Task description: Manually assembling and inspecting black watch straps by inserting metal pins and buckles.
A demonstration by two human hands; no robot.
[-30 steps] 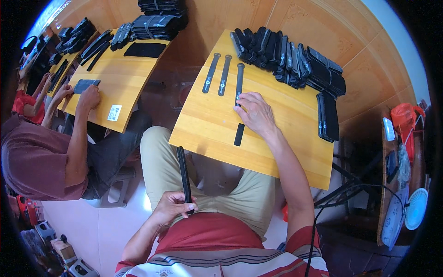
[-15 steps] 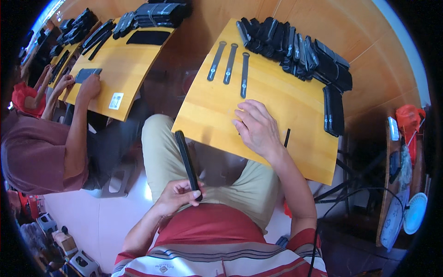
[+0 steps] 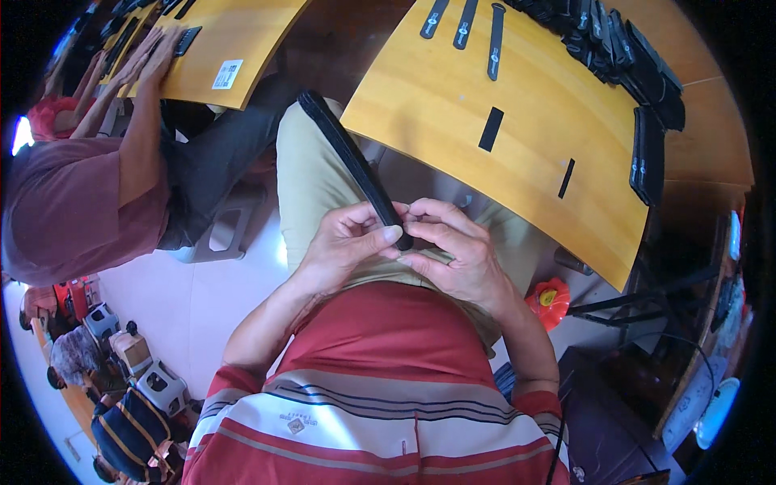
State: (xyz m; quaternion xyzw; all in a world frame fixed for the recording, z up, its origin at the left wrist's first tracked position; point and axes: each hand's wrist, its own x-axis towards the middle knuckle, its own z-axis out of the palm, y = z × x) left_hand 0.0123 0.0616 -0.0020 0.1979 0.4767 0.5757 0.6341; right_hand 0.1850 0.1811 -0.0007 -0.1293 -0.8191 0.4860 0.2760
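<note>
Long black strap (image 3: 349, 158) running from frame centre toward upper left, near end pinched by left hand (image 3: 343, 242) and right hand (image 3: 453, 250), over the lap, below yellow board (image 3: 517, 186)

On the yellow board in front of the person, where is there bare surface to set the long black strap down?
The yellow board is bare across its near left half, between its near edge and the wide black strip. Smaller room lies between that strip and the thin black strip. The far edge is crowded: three straps and a row of black pieces.
</note>
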